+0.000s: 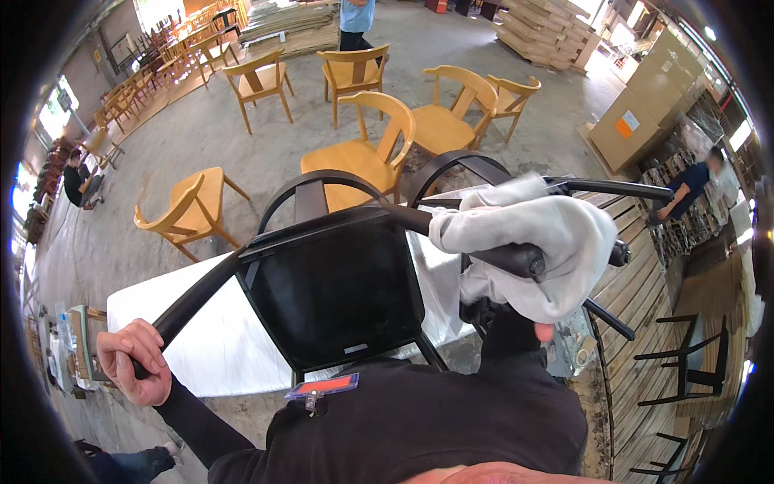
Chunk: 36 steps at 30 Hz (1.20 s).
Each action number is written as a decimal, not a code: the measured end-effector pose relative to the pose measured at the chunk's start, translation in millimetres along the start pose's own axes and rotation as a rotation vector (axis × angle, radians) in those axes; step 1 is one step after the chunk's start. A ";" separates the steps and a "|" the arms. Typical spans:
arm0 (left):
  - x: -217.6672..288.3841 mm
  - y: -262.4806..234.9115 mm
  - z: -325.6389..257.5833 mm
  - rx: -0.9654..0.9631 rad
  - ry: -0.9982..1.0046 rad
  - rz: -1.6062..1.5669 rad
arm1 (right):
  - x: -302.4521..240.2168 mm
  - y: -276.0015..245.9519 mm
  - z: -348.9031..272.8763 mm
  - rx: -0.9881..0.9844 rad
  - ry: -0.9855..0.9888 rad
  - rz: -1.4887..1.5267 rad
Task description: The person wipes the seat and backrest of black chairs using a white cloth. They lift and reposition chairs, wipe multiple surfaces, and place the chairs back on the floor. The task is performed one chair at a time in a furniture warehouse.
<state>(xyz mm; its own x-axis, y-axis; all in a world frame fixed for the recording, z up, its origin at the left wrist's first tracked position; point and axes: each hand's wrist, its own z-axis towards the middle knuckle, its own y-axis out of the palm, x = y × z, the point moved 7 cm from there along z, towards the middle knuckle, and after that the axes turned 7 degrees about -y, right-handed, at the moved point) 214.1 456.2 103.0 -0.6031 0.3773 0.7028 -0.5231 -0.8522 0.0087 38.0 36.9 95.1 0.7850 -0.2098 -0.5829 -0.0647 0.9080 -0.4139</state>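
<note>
A black wooden chair [334, 290] lies tipped on a worktable with a white cover [185, 315], its flat seat panel facing me. At the left, my left hand [139, 361] is closed round the end of one of its legs. My right hand [544, 331] is mostly hidden beneath a light grey cloth [556, 234], with a bit of skin showing at its lower edge. The cloth is bunched over a dark chair leg [516, 260] and looks smeared by motion. Beyond it lies a second black chair [459, 165], partly covered by the cloth.
Several light wooden chairs [355, 165] stand on the concrete floor past the table. Slatted boards [645, 290] and black chair frames [685, 363] are at the right, near a tall cardboard box [645, 105]. Other people [356, 20] are around the hall.
</note>
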 end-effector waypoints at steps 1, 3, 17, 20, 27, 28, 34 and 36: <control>0.3 0.7 0.5 -0.001 0.003 0.001 | -5.9 1.1 4.2 -0.134 0.013 0.061; 1.7 1.8 1.3 0.004 0.016 0.015 | -13.8 6.0 6.3 -0.156 -0.176 -0.066; 1.9 2.6 1.4 0.038 0.009 -0.013 | 110.0 58.1 -56.1 0.822 0.161 -1.057; 1.9 3.0 1.7 0.018 0.024 -0.019 | 22.8 31.8 -37.2 0.680 -0.141 -0.268; 3.2 5.1 3.1 0.028 0.016 -0.033 | 50.0 27.2 -14.6 0.469 0.416 -0.626; 3.5 5.7 3.1 0.028 0.021 -0.034 | 94.1 37.3 -19.1 0.565 0.545 -0.802; 3.1 4.9 2.9 0.035 0.019 -0.040 | 217.3 91.7 -137.9 0.602 0.973 -0.528; 2.5 4.2 2.7 0.036 0.021 -0.051 | 193.5 101.9 -145.8 0.443 0.887 -0.729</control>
<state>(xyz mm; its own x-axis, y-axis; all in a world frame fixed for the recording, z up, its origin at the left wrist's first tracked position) 212.0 452.6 106.7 -0.5886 0.4279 0.6859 -0.5320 -0.8439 0.0699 93.5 36.0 -161.8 -0.1513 -0.7362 -0.6596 0.5637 0.4839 -0.6694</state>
